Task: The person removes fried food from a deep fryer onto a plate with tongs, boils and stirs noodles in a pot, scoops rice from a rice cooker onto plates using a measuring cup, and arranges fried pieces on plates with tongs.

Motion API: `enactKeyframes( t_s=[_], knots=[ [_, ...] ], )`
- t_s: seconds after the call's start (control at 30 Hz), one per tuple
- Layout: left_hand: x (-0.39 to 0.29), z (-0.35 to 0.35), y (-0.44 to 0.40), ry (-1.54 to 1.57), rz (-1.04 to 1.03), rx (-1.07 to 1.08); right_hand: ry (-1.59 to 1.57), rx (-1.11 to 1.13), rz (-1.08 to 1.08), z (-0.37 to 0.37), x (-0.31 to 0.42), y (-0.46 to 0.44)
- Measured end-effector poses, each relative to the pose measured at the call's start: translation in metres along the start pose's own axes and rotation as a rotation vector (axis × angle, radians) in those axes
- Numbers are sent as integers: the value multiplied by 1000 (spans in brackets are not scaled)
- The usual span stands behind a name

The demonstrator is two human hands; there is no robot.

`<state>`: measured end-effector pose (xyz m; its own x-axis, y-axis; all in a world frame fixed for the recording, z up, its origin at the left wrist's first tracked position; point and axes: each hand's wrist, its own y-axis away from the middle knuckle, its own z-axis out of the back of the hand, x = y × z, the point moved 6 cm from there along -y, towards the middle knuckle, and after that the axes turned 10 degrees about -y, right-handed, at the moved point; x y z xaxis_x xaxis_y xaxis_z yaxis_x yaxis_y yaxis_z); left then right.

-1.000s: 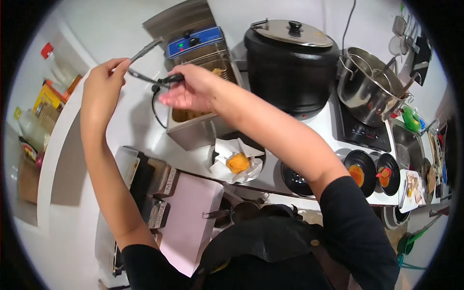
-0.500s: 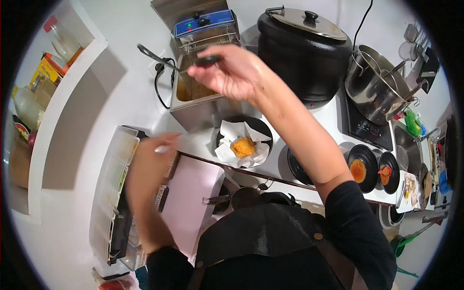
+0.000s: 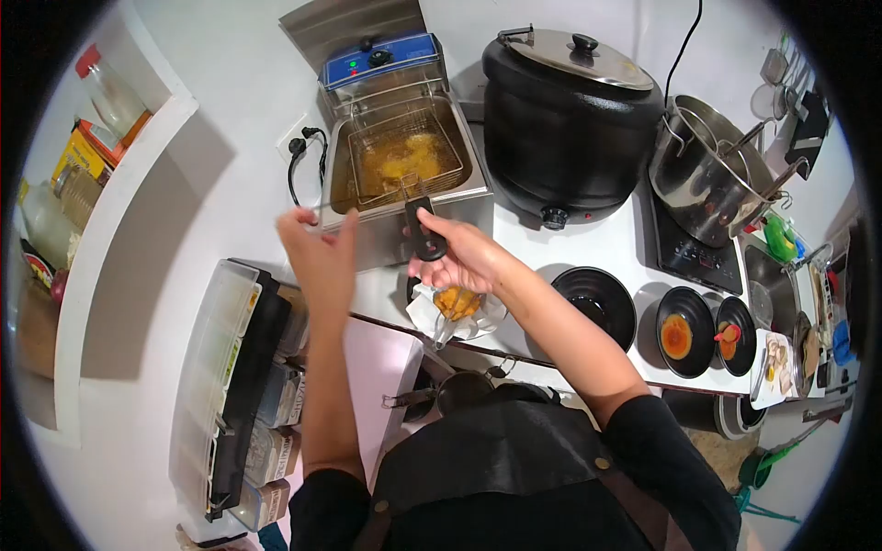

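My right hand (image 3: 461, 255) is closed around the black handle of a fry basket (image 3: 424, 230), its thumb along the top. The wire basket sits in the oil of a steel deep fryer (image 3: 478, 207), with golden, bubbling food (image 3: 413, 163) inside. Left of the handle, before the fryer's front, my left hand (image 3: 317, 253) is raised with thumb and fingers apart, holding nothing. Below my right hand, a paper-lined black bowl holds an orange-brown fried piece (image 3: 454, 301). Metal tongs (image 3: 445, 329) lie over it; their upper end is hard to make out.
A large black soup kettle (image 3: 574, 129) stands right of the fryer. Beyond it, a steel pot (image 3: 712, 174) rests on an induction hob (image 3: 694, 253). Black bowls (image 3: 593, 308) line the counter's front. A lidded topping container (image 3: 220, 376) is at the left, below a wall shelf (image 3: 138, 165).
My right hand has come down from above the fryer to the basket's handle. The basket now sits in the oil. My left hand has moved up and right. Tongs now show at the paper-lined bowl.
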<state>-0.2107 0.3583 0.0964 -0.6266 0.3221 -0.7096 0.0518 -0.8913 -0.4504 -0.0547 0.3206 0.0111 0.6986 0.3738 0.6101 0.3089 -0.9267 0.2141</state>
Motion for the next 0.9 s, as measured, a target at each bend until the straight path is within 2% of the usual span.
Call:
enactKeyframes(
  t_s=[0.1,0.13,0.17,0.2,0.23,0.27,0.33,0.37,0.4,0.47,0.57,0.67,0.73,0.83,0.9],
  knots=[
    [-14,-5,-34,-38,-130,29,55,-49,-83,10,-12,26],
    [-13,-1,-38,-104,-253,-74,72,-63,-113,13,-16,37],
    [-8,2,-39,-171,-380,-177,173,-86,42,9,-9,55],
    [-6,5,-39,-233,-512,-279,196,-8,89,7,-10,73],
    [-4,17,-32,-203,-531,-361,251,35,107,10,-10,92],
    [-2,32,-18,-161,-556,-439,162,9,64,13,-14,113],
    [6,55,-3,-309,-343,-565,211,49,96,28,-20,160],
    [18,61,-5,-244,-180,-477,171,54,111,41,-29,183],
    [34,59,-11,-170,-128,-411,135,1,120,52,-36,207],
    [50,37,-16,129,92,-132,72,-108,152,66,-53,248],
    [44,-2,-22,516,54,-12,18,-294,222,69,-78,290],
    [83,-37,-53,476,21,118,-35,-387,268,72,-102,304],
    [74,-35,-59,385,-165,-28,-39,-477,300,72,-113,308],
    [79,-15,-77,452,-165,-172,-42,-558,326,71,-119,325],
    [65,-5,-98,399,-191,-150,-1,-614,328,77,-121,341]
  ],
)
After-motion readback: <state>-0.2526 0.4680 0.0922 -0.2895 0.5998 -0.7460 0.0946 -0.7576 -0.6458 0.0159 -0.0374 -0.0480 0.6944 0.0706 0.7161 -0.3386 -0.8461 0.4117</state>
